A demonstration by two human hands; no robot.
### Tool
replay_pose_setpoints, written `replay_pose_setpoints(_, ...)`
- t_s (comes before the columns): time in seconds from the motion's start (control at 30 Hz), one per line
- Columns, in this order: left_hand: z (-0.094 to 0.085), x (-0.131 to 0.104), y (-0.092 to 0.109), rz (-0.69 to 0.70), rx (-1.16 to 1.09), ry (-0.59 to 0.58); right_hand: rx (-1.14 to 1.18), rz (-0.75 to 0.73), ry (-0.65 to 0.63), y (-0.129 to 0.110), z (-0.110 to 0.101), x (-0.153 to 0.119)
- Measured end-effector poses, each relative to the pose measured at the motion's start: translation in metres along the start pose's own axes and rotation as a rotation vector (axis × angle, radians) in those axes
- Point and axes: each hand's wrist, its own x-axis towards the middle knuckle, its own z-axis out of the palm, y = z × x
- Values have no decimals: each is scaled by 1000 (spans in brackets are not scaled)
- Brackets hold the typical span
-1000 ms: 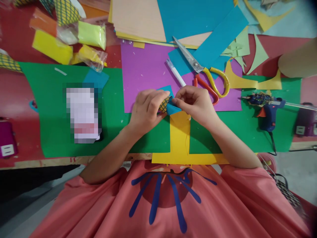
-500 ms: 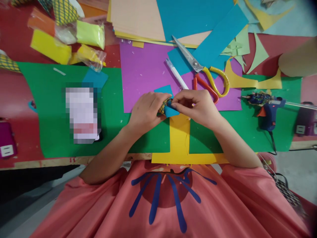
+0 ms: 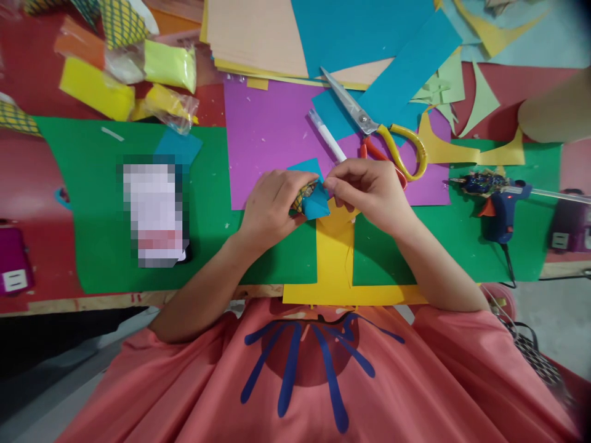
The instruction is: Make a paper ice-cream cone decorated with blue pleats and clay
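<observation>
Steadying small patterned piece (image 3: 299,203), centre frame: left hand (image 3: 270,206) grip closed round it; right hand (image 3: 372,187) grip pinched, contents unclear. Probably light, creasable; support sides.

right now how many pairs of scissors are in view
1. The scissors lie on the purple sheet and blue paper, just beyond the right hand, which partly hides the red handle. Others could be hidden under paper.

Red handle (image 3: 377,152) partly hidden (behind right hand (image 3: 369,192)); pale object (image 3: 154,209) pixelated.
</observation>
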Motion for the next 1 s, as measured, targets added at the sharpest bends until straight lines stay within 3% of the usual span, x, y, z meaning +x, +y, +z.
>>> replay_pose_setpoints(0.37,0,0,1,18,15,13,223,232,-114,3,-3,4)
replay_pose_setpoints(0.53,-3,4,3,110,19,101,240,240,-128,5,-1,5)
replay_pose_setpoints(0.83,-2,1,2,-44,-20,-36,178,242,-102,4,4,4)
replay_pose_setpoints(1.0,-3,2,3,32,30,38,211,219,-82,2,5,3)
